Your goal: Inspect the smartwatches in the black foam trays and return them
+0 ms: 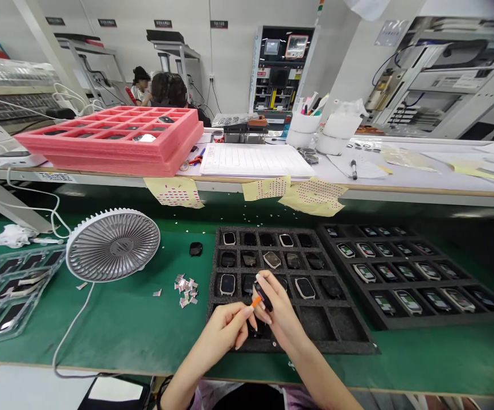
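Left hand [226,326]: thumb and fingers pinch an orange stick [256,301], whose far end meets the watch.
Right hand [276,307]: fingers are clamped on a dark watch [264,297], tilted up above the near foam tray.
Near foam tray [370,346]: black, its front edge just inside the worktop's front edge; both forearms reach in over that side. Watches sit in its back three rows, below the level of the rims.
Right foam tray [443,318]: black, filled with watches; its left edge runs close beside the near one, leaving only a narrow strip of green.
Worktop [144,330]: the widest green stretch lies left of the left hand, up to the fan cable [75,318], which loops to the front edge.
Left side: small silvery tabs [192,283] lie between the fan [112,245] and the near foam tray; one loose watch [196,249] lies behind them.
Back limit: a shelf [383,191] crosses above the worktop's far side, yellow sheets [174,192] hanging over its front edge.
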Demonstrator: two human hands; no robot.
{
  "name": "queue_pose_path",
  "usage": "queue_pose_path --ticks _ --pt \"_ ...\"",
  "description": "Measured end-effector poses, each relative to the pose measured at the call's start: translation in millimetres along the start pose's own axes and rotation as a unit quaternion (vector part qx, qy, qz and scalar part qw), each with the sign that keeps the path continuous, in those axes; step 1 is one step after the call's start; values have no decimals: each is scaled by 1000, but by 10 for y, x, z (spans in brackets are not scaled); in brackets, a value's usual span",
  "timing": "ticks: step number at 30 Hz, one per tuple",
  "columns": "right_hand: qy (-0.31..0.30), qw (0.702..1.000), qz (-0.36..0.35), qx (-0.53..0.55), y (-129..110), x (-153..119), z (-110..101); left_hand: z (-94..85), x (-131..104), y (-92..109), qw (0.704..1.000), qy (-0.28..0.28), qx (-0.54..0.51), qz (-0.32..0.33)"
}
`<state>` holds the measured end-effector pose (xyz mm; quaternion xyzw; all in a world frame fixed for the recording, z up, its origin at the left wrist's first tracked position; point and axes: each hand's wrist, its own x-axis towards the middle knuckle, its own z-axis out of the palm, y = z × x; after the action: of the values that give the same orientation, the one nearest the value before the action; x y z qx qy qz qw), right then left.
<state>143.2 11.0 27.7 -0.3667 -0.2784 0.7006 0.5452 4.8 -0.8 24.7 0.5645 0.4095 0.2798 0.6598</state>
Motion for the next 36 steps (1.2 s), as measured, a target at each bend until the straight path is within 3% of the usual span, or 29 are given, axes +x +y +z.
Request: queue_pose_path --ticks 4,10,15,20,23,25,27,29,32,36 --pt "-53 986 97 129 50 17 -4 51 8 28 1000 4 -29 -7" --pt "-33 981 112 152 98 49 -38 81 54 -28 999 11 -39 -12" --pt "62 996 31 63 152 -27 -40 98 92 -40 997 68 -19 25" --pt "113 983 -44 -138 275 -160 -129 128 85 13 994 93 43 47" --pt "167 934 -129 -290 270 -214 -345 -31 28 1 989 119 78 30" --pt "204 881 -190 -381 228 -253 -541 -241 -42 -41 975 186 116 29" --pt "195 840 -200 -465 191 -303 -731 -491 -126 -111 946 273 175 30" --pt "161 802 -201 -539 182 -356 -871 -716 -203 -196 922 304 239 -3" --pt "112 733 -239 -627 208 -417 -929 -913 -276 -295 891 323 316 -51" --pt "102 644 -298 -697 254 -413 -784 -933 -294 -299 849 374 365 -83"
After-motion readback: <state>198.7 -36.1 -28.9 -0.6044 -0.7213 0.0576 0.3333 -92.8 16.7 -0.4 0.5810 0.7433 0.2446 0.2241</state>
